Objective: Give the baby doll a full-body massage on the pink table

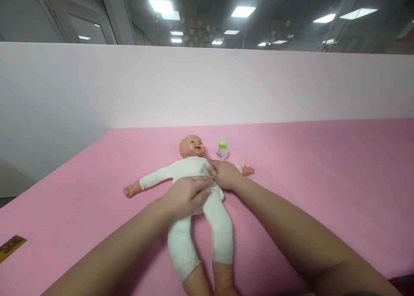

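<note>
A baby doll (219,214) with a cloth body and bare plastic head, hands and lower legs lies on its back, head toward the far wall. Across its belly rests my left hand (187,195), fingers stretched out to the right. My right hand (225,174) lies on the doll's chest near its shoulder, fingers extended and pointing up-left. Both hands touch the white cloth and hold nothing that I can see. Just beyond my right hand, beside the doll's head, stands a small clear jar (222,151) with a green lid.
The doll lies on a pink padded surface (307,166). A white wall (207,86) runs along the back, with glass above it reflecting ceiling lights. At the left front edge is a yellow and black label (12,246).
</note>
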Demonstrator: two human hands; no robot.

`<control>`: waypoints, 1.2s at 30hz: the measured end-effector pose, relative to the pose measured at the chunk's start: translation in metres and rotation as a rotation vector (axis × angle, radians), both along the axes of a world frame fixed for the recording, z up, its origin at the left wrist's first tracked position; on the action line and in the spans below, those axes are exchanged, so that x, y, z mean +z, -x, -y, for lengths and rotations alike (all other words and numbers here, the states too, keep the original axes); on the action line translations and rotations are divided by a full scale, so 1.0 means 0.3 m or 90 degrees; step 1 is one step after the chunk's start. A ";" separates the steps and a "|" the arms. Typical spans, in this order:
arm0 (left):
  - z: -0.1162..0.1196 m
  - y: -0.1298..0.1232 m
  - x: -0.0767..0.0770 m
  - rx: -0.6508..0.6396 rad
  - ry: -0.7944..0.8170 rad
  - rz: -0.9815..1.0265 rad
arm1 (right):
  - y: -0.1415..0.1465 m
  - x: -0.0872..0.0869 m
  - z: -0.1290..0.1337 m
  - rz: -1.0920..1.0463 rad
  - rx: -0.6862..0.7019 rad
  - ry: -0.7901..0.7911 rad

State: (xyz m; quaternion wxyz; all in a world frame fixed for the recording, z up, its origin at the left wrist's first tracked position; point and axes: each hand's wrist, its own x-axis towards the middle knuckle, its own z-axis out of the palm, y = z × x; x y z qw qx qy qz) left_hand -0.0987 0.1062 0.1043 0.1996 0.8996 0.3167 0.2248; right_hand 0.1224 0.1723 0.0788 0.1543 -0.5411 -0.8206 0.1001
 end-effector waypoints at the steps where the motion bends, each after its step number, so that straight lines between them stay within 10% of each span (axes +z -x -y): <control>1: -0.028 0.011 -0.016 0.025 -0.004 0.001 | 0.000 -0.002 -0.002 0.000 -0.002 -0.002; 9: -0.184 0.062 -0.101 0.177 -0.058 -0.048 | 0.010 0.012 0.013 0.007 -0.011 0.010; 25: -0.229 0.145 -0.164 0.340 -0.030 0.015 | -0.036 0.022 0.035 -0.109 -0.015 -0.078; 36: -0.224 0.146 -0.168 0.327 -0.030 0.066 | 0.130 0.092 0.273 -0.461 0.524 0.019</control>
